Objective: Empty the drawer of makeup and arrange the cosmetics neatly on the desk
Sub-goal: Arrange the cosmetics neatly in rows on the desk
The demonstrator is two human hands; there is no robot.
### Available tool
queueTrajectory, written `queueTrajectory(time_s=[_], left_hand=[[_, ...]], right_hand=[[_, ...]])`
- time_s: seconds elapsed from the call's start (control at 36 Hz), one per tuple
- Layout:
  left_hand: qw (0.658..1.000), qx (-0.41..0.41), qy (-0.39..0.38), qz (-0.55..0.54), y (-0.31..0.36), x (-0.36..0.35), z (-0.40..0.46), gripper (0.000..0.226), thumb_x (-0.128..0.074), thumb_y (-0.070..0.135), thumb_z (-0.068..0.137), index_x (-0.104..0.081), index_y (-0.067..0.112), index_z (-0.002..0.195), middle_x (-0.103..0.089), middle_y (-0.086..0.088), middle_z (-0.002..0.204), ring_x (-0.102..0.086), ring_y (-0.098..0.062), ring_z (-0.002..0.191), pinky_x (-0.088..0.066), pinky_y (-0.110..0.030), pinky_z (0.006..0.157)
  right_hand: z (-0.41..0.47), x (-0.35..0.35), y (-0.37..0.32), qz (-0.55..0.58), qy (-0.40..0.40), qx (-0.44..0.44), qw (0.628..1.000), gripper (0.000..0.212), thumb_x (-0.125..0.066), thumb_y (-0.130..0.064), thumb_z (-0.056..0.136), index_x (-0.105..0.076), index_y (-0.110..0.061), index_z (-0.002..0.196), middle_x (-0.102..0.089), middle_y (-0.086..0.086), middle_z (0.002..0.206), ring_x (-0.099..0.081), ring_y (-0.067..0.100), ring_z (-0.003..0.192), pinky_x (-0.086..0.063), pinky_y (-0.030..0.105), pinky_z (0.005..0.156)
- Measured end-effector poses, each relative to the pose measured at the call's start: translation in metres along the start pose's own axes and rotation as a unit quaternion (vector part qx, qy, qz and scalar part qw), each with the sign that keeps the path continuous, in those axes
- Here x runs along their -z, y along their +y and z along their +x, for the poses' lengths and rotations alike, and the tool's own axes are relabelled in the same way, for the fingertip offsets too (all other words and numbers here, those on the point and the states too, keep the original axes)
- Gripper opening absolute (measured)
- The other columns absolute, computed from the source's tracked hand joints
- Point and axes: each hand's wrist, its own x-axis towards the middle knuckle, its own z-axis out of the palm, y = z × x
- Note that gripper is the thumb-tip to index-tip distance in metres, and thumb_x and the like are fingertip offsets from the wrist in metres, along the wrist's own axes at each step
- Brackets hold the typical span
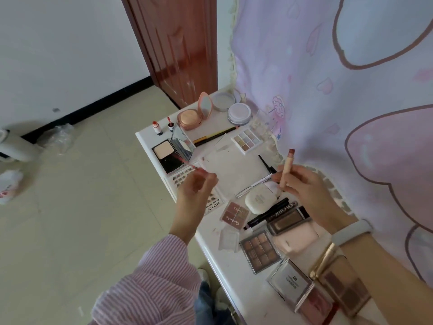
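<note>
While the right hand (302, 184) gripped an uncapped lip crayon (287, 167), the left hand (196, 186) pinched its likely cap (187, 160), so recapping seemingly came next.

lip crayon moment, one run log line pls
right hand: grips uncapped lip crayon | left hand: pinches pink cap | desk: cosmetics spread

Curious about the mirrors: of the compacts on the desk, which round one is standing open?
The peach-pink round compact at the far end: its oval-mirrored lid stands upright. The two lilac round jars beside it have no raised lid.
</note>
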Motion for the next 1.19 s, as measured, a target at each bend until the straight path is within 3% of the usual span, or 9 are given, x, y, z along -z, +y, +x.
queueTrajectory(time_s=[0.11, 0.22, 0.28, 0.39, 0.58, 0.69, 0.89, 1.08, 1.19], left_hand=[[0.988, -0.085, 0.027, 0.129, 0.016, -0.032, 0.028, 0.012, -0.064, 0.024, 0.087, -0.065, 0.019, 0.097, -0.063, 0.016, 0.088, -0.059, 0.000, 0.080, -0.046, -0.008, 0.069], [0.971, -0.132, 0.041, 0.193, 0.023, -0.066, 0.056, 0.008, -0.067, 0.027, 0.084, -0.063, 0.023, 0.089, -0.059, 0.022, 0.078, -0.058, -0.002, 0.081, -0.047, -0.022, 0.077], [0.957, -0.142, 0.053, 0.248, 0.020, -0.081, 0.071, 0.006, -0.065, 0.031, 0.083, -0.064, 0.024, 0.084, -0.062, 0.019, 0.077, -0.060, -0.011, 0.088, -0.046, -0.034, 0.086], [0.906, -0.120, 0.060, 0.402, 0.015, -0.101, 0.091, 0.015, -0.062, 0.038, 0.084, -0.068, 0.026, 0.088, -0.065, 0.010, 0.101, -0.046, -0.017, 0.110, -0.024, -0.032, 0.086], [0.832, -0.099, 0.007, 0.545, 0.006, -0.120, 0.105, 0.014, -0.059, 0.037, 0.086, -0.069, 0.033, 0.095, -0.059, 0.008, 0.113, -0.037, -0.019, 0.115, -0.019, -0.038, 0.094], [0.807, -0.102, 0.005, 0.582, 0.003, -0.129, 0.113, 0.016, -0.055, 0.030, 0.089, -0.068, 0.030, 0.098, -0.064, 0.006, 0.108, -0.040, -0.019, 0.112, -0.021, -0.040, 0.096], [0.801, -0.072, 0.009, 0.594, 0.000, -0.137, 0.124, 0.023, -0.047, 0.025, 0.091, -0.069, 0.027, 0.097, -0.067, 0.000, 0.094, -0.044, -0.018, 0.109, -0.017, -0.037, 0.094], [0.771, -0.044, -0.008, 0.635, -0.005, -0.137, 0.131, 0.019, -0.052, 0.034, 0.091, -0.069, 0.029, 0.098, -0.066, 0.002, 0.100, -0.043, -0.018, 0.112, -0.020, -0.038, 0.098], [0.767, -0.050, -0.015, 0.639, -0.008, -0.135, 0.132, 0.020, -0.056, 0.038, 0.090, -0.070, 0.032, 0.103, -0.063, 0.005, 0.108, -0.040, -0.020, 0.114, -0.020, -0.040, 0.098]], right_hand=[[0.035, 0.003, 0.002, -0.156, 0.057, 0.077, 0.983, 0.008, -0.057, -0.015, 0.090, -0.061, -0.021, 0.086, -0.069, -0.002, 0.089, -0.063, 0.010, 0.088, -0.048, 0.027, 0.088], [0.070, 0.000, -0.003, -0.240, 0.094, 0.131, 0.957, 0.017, -0.055, -0.028, 0.092, -0.063, -0.013, 0.087, -0.062, 0.003, 0.087, -0.056, 0.012, 0.076, -0.040, 0.003, 0.066], [0.086, 0.000, -0.003, -0.260, 0.094, 0.141, 0.951, 0.027, -0.050, -0.034, 0.094, -0.061, -0.010, 0.084, -0.060, 0.005, 0.084, -0.053, 0.013, 0.070, -0.039, 0.006, 0.062], [0.108, 0.003, 0.007, -0.298, 0.076, 0.154, 0.939, 0.029, -0.050, -0.028, 0.095, -0.060, -0.005, 0.081, -0.058, 0.001, 0.075, -0.054, 0.017, 0.066, -0.038, 0.015, 0.060], [0.139, 0.023, 0.024, -0.319, 0.053, 0.150, 0.934, 0.021, -0.052, -0.017, 0.091, -0.058, -0.007, 0.073, -0.066, 0.008, 0.073, -0.061, 0.021, 0.072, -0.048, 0.027, 0.074], [0.146, 0.020, 0.025, -0.307, 0.026, 0.163, 0.937, 0.020, -0.056, -0.009, 0.086, -0.054, -0.018, 0.068, -0.062, 0.001, 0.067, -0.057, 0.009, 0.065, -0.045, 0.019, 0.070], [0.152, 0.008, 0.027, -0.282, -0.012, 0.153, 0.947, 0.010, -0.057, -0.006, 0.087, -0.065, -0.002, 0.083, -0.070, 0.008, 0.084, -0.060, 0.012, 0.076, -0.039, 0.003, 0.071], [0.156, 0.008, 0.029, -0.319, -0.008, 0.134, 0.938, 0.017, -0.053, -0.019, 0.091, -0.064, -0.009, 0.082, -0.068, 0.006, 0.080, -0.059, 0.020, 0.076, -0.042, 0.027, 0.070], [0.156, 0.007, 0.029, -0.316, 0.002, 0.137, 0.939, 0.019, -0.053, -0.022, 0.092, -0.055, -0.018, 0.074, -0.058, -0.001, 0.064, -0.052, 0.019, 0.068, -0.038, 0.028, 0.064]])
